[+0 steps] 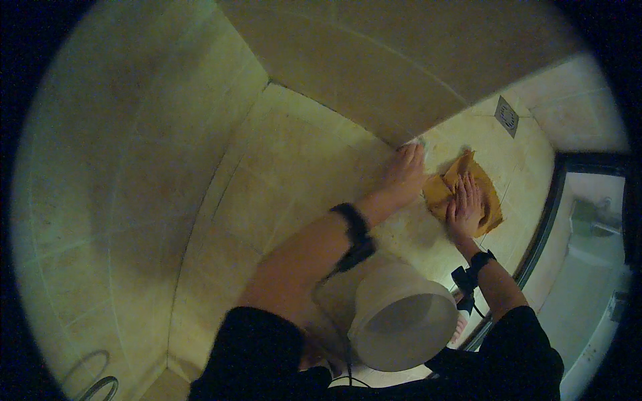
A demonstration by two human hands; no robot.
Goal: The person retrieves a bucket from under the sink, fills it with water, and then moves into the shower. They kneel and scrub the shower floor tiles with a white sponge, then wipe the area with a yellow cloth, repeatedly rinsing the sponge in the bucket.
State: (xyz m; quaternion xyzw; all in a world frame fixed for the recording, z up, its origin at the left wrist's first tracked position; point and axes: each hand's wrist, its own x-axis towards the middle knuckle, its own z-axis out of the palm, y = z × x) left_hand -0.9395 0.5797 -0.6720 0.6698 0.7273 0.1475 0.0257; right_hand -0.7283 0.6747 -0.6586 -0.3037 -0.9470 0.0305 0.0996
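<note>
My right hand [466, 205] presses down on an orange cloth [489, 193], which lies crumpled and partly folded on the beige tiled floor [301, 165]. Its fingers stretch over the middle of the cloth. To the left, my left hand [407, 168] is at the base of a wall corner, fingers bent. Something small and whitish shows by its fingertips; whether the hand holds it is unclear. Both wrists wear dark straps with a small device, and a cable runs from each. Below my hands, between the forearms, stands a whitish bucket [401, 321], its mouth facing me.
A square metal floor drain [507, 117] lies beyond the cloth. Tiled walls [361, 55] rise ahead and at left. A dark-framed opening [546, 215] borders the right side, with a pale fixture behind it. A curved metal hose or tube [103, 386] shows at lower left.
</note>
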